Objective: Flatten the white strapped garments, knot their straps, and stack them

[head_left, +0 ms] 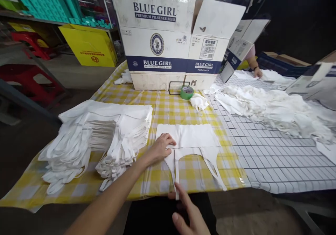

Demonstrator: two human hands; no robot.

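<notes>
A white camisole-style garment lies flat in front of me, its band at the far side and its thin straps toward me. My left hand rests on its left part, fingers lightly bent and thumb apart. At the table's front edge my right hand has the left shoulder strap between its fingers, with the thumb held away. The right strap lies loose on the cloth. To the left is a thick stack of similar white garments, their straps bunched at the near side.
A yellow checked cloth covers the table. Behind stand a Blue Girl carton, green tape and a crumpled white piece. White garments are heaped at right; another person's hand is beyond. A yellow bag stands at left.
</notes>
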